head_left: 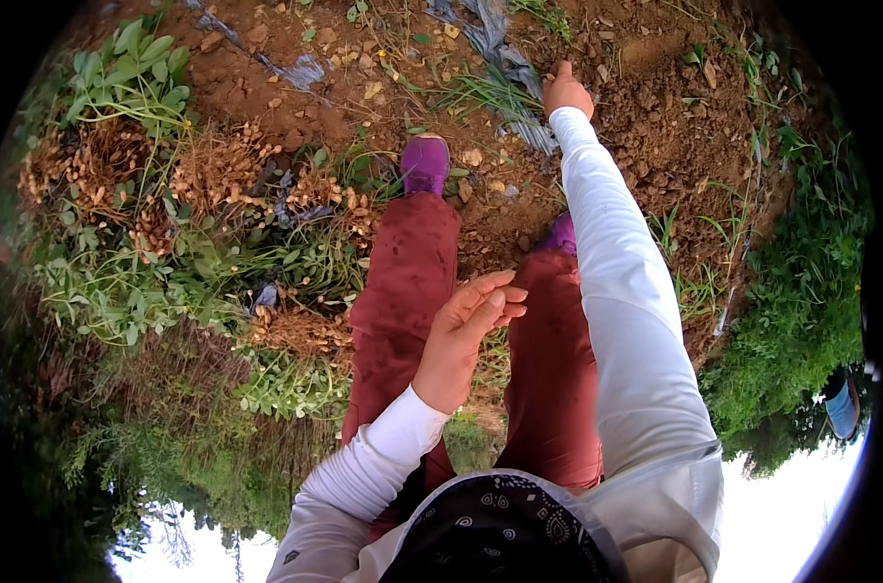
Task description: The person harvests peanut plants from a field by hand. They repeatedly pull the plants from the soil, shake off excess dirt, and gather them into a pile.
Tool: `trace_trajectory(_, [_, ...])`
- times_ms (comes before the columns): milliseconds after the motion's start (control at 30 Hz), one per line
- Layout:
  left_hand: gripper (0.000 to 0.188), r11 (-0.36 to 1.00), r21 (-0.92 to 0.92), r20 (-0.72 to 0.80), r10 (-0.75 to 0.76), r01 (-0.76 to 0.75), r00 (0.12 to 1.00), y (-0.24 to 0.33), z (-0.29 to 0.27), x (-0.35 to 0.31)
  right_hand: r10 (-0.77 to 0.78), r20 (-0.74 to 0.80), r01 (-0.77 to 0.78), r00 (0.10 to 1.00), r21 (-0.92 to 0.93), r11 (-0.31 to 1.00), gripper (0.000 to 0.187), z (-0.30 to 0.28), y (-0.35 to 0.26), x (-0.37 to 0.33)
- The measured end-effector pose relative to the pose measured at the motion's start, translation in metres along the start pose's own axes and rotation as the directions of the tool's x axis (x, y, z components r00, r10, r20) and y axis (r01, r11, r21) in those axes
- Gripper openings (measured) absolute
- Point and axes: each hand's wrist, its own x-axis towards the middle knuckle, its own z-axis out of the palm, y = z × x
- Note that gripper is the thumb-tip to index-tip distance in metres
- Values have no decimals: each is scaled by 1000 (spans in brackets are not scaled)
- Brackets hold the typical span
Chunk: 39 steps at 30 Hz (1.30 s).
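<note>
My right hand (568, 94) is stretched out low over the soil, its fingers curled closed beside a strip of grey plastic film (508, 60) and a tuft of green grass (490, 97). What those fingers hold, if anything, is hidden. Above my legs, in front of my body, hovers my left hand (466, 335). Its fingers are loosely bent and apart, and it holds nothing. Uprooted peanut plants (218, 175) lie heaped on the left, their roots and tan pods showing among green leaves.
Loose brown soil (655, 136) with clods and dry leaves spreads ahead. My purple shoes (425, 165) stand on it. Another piece of plastic film (301, 72) lies at the far left. Dense green plants (801, 282) line the right side, where part of a person's blue-clothed limb (838, 403) shows.
</note>
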Motion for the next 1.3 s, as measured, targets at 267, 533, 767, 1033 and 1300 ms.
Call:
trace_trajectory(267, [32,1000,-4,-26,22,-22,999,-21,-15,16,-241,324,-214,915,895,392,16,-64,-1,-62])
trace_trajectory(533, [43,961,101,-194,273,-258,942,10,3,-35,-586,457,-506,669,858,92,14,-210,-35,-252])
trace_trajectory(767, [28,869,269,135,392,-415,910,128,37,-136,-724,485,-233,490,873,428,21,-294,-50,-375])
trace_trajectory(1033, [19,739,467,252,416,-486,874,172,48,-255,-719,448,-238,531,893,381,17,-357,-76,-484])
trace_trajectory(1300, [22,624,537,388,414,-568,823,178,64,-314,-732,308,-101,607,944,314,24,-397,-66,-531])
